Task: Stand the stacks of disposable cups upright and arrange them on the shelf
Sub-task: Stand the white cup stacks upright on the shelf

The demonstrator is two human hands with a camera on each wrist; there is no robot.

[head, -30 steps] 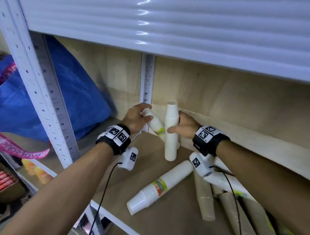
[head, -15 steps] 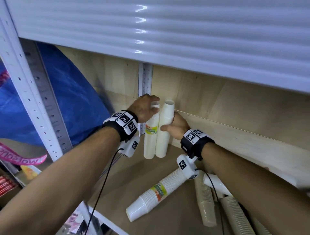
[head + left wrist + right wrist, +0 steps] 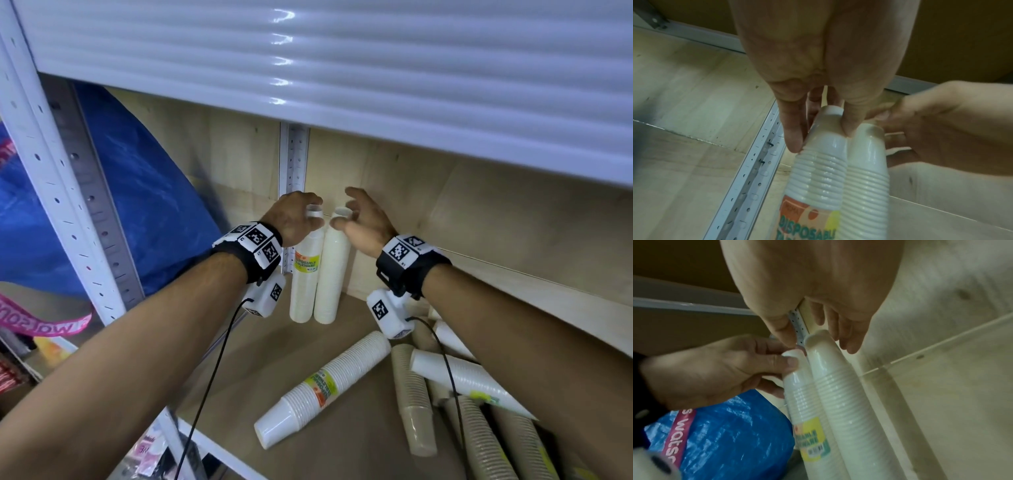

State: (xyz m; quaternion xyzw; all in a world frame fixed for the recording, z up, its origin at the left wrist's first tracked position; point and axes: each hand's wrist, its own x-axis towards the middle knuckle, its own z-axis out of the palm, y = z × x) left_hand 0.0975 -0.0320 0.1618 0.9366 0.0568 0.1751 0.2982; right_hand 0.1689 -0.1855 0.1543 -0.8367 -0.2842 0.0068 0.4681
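Two cup stacks stood upright, touching; the labelled stack [image 3: 306, 274] was pinched at its top by the left hand [image 3: 294, 219]; the plain stack [image 3: 330, 270] stood beneath the spread fingers of the right hand [image 3: 363, 222].

Two white cup stacks stand upright, touching side by side, in the shelf's [image 3: 239, 370] back corner at 12 o'clock: the labelled stack [image 3: 305, 274] left, the plain stack [image 3: 330, 274] right. Another labelled white stack [image 3: 325, 383] lies toppled at 6 o'clock; beige stacks [image 3: 412, 401] and a white one [image 3: 462, 377] lie at 4 o'clock.
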